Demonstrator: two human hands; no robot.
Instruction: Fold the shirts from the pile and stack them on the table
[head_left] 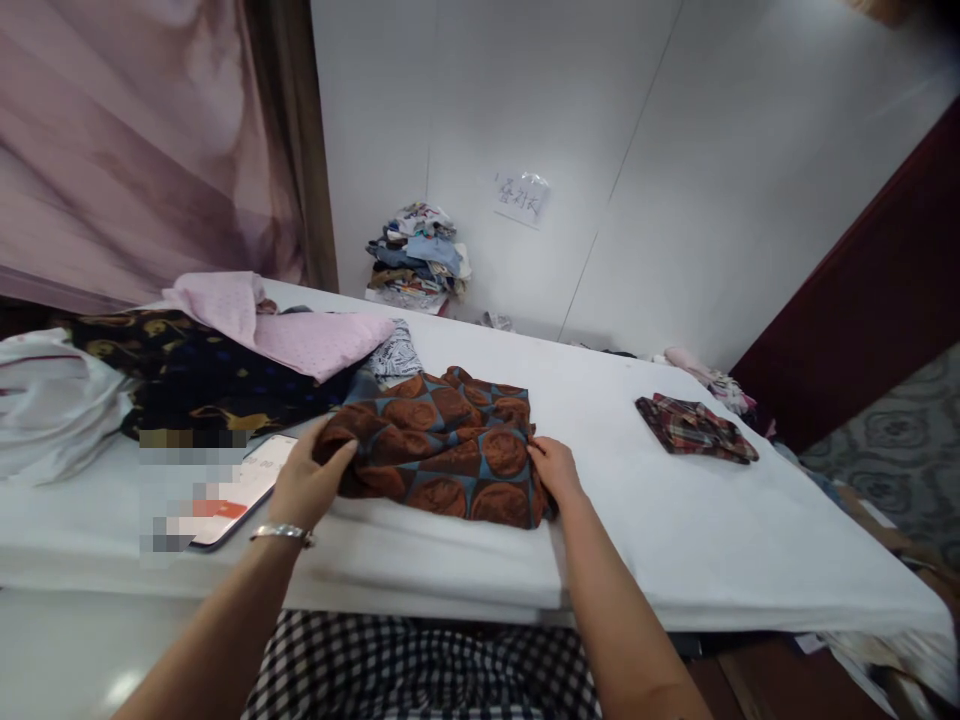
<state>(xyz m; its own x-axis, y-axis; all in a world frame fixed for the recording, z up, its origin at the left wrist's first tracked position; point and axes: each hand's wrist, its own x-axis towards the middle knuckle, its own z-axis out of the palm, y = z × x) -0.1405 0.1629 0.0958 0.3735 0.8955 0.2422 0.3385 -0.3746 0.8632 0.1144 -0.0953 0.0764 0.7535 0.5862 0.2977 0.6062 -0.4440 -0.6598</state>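
Note:
A brown and blue patterned garment point(450, 450), printed with large round shapes, lies partly folded on the white-covered table point(600, 540) in front of me. My left hand point(311, 475) grips its left end, thumb on top and fingers tucked behind the cloth. At the opposite end, my right hand point(553, 468) pinches the right edge. The cloth is wrinkled along its upper left part. Just left of my left hand lies a phone point(259, 470), partly blurred out.
Loose clothes are heaped at the left, among them a pink garment point(322, 340), a black patterned one point(202, 365) and a white one point(52, 400). A folded plaid shirt point(697, 428) lies at the right. Behind the table rises a clothes stack point(420, 255) against the wall.

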